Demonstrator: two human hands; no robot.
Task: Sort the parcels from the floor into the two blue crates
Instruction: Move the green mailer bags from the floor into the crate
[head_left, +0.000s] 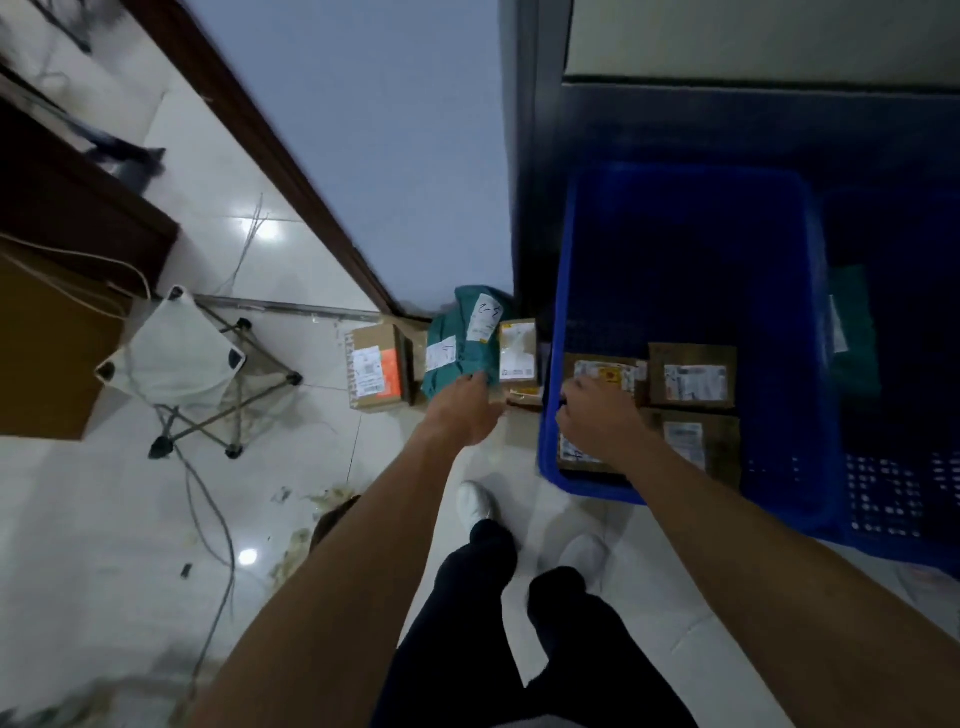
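Note:
Several parcels lie on the floor by the wall: a green bag parcel (457, 343) with white labels, a cardboard box with an orange label (375, 368) and a small labelled box (517, 347). My left hand (464, 410) reaches to the green bag and grips its near lower corner. Just to the right stands a blue crate (555, 415) holding brown cardboard parcels (693, 375). My right hand (597, 421) is inside it, lying on a flat cardboard parcel (605, 370) with fingers curled over that parcel's left edge. A second blue crate (904, 499) at far right holds a green parcel (852, 332).
A white folding stool (176, 358) stands on the tiled floor at left, with cables (210, 519) and scraps of litter trailing near it. A brown carton (47, 338) sits at far left. My legs and white shoes (475, 501) are below the hands.

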